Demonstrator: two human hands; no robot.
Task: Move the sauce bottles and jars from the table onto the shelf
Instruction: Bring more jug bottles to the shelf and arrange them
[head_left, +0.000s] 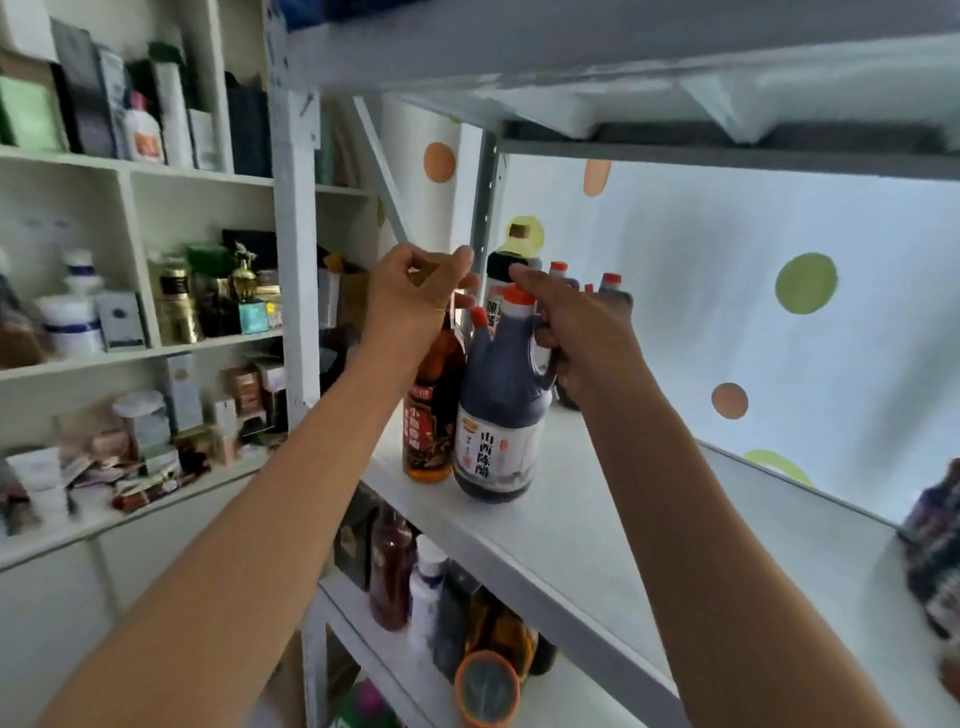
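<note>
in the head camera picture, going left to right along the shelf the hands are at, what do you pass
Left hand → amber oil bottle → dark vinegar jug with the orange cap → right hand gripping the jug's handle → bare stretch of shelf → blurred dark bottles at the right edge.

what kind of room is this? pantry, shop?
Probably a home storeroom or pantry corner, not certain. A pale metal shelf holds a dark vinegar jug and other sauce bottles, the rack below is crowded with more bottles, and white cubbies hold boxes and jars.
</note>
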